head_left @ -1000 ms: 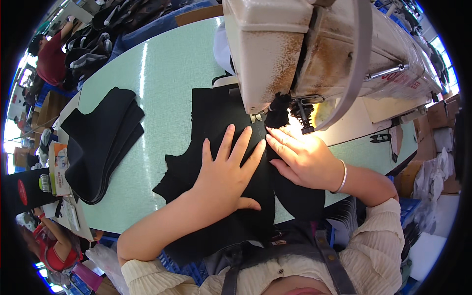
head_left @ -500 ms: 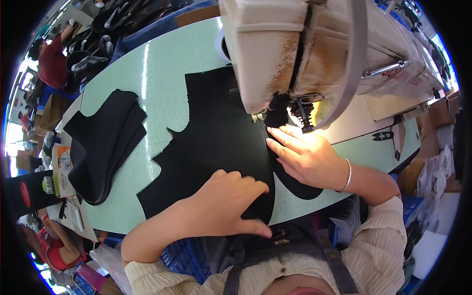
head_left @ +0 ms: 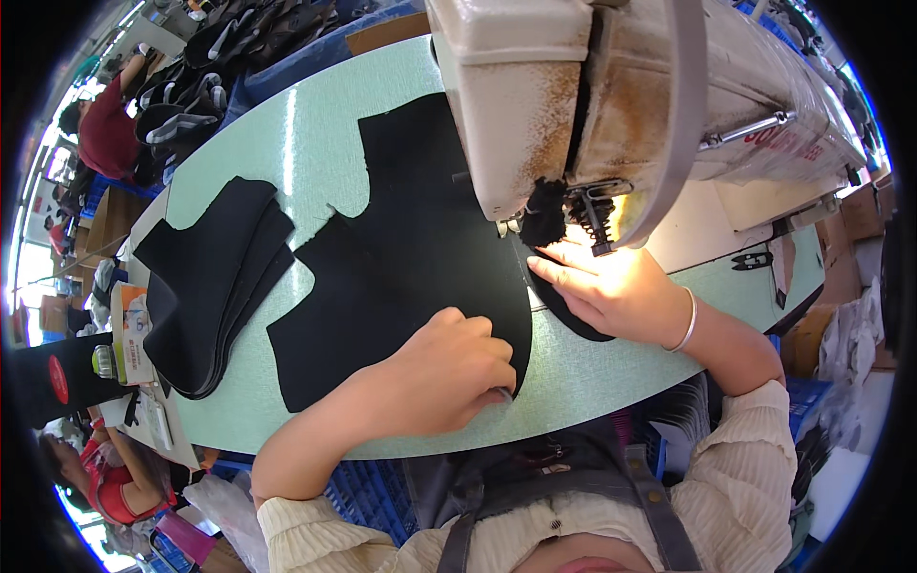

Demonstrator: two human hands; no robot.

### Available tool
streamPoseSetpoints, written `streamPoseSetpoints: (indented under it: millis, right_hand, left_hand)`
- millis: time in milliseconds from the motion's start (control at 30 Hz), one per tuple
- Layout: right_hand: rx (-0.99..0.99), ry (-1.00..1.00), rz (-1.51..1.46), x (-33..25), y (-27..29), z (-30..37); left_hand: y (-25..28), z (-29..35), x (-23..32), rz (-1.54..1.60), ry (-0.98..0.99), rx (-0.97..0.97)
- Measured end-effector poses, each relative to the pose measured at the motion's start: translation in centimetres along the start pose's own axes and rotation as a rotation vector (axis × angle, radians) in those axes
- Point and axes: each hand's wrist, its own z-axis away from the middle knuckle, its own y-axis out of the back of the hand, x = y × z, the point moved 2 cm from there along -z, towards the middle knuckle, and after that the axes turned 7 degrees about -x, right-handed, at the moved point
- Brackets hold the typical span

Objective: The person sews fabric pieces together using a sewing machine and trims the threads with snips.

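Observation:
A large black fabric piece (head_left: 411, 239) lies flat beside and partly under the head of a sewing machine (head_left: 516, 105). My left hand (head_left: 444, 372) is closed on its near right edge, fingers curled and thumb tucked in. My right hand (head_left: 611, 291) lies with fingers outstretched on a smaller black piece (head_left: 576, 320) with a rounded end, just right of the needle area. Bright lamp light washes out part of that hand. Whether the two pieces are joined is hidden under the machine head.
A stack of cut black pieces (head_left: 215, 286) lies to the left on the pale green table (head_left: 325, 115). Black thread snips (head_left: 752, 261) rest at the right. Two other people (head_left: 107, 134) are off to the left. Blue crates (head_left: 373, 501) stand below the table edge.
The large black piece has slid away from me. My left hand, its thumb spread before, has closed at the fabric's edge. The smaller piece has moved forward under my right hand.

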Motion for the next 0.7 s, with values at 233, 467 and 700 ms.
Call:
streamPoseSetpoints:
  millis: [233, 467, 700]
  right_hand:
    - [0.004, 0.003, -0.004, 0.8, 0.3, -0.1]
    - [0.050, 0.008, -0.092, 1.3, 0.3, -0.3]
    - [0.093, 0.029, -0.147, 2.3, -0.6, 0.1]
  left_hand:
    - [0.6, -0.2, -0.4, -0.097, 0.061, 0.070]
    - [1.2, -0.2, -1.2, -0.195, 0.118, 0.131]
    - [1.7, -0.6, -1.7, -0.301, 0.159, 0.171]
